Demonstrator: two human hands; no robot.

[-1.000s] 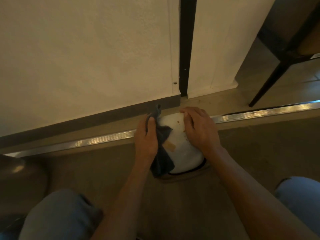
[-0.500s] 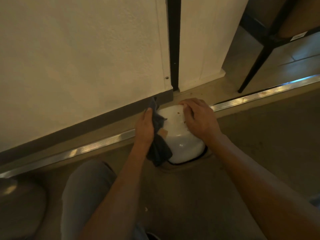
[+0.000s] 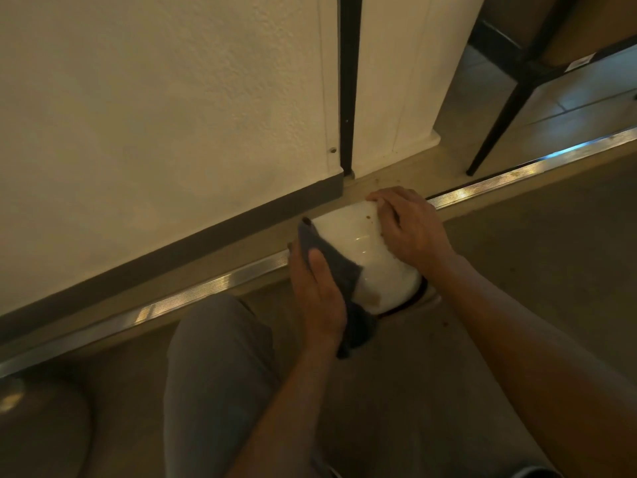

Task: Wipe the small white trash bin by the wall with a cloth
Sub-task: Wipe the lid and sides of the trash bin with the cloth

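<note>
- Head view: I see the small white trash bin [image 3: 368, 257] on the floor, close to the dark baseboard [image 3: 206, 232] of the wall [image 3: 155, 115], and it is tilted, its rounded top leaning toward the wall.
- My left hand [image 3: 319, 291] is on the left side of the bin. Its fingers are mostly straight and they press a dark cloth [image 3: 336, 270] flat against the bin's surface; the thumb lies on the cloth too.
- The cloth covers the left side of the bin, and its lower end hangs down past the bin's base, near the floor.
- My right hand [image 3: 408, 225] is on the upper right side of the bin, fingers curled over the edge nearest the wall, gripping it.
- Small brown spots are on the bin just beside the right fingers [image 3: 384, 215].
- A metal floor strip [image 3: 193, 294] runs behind the bin, left and right of it.
- A black furniture leg [image 3: 496, 125] stands well apart, right of the bin.
- My knee in grey trousers [image 3: 220, 367] is below the bin.
</note>
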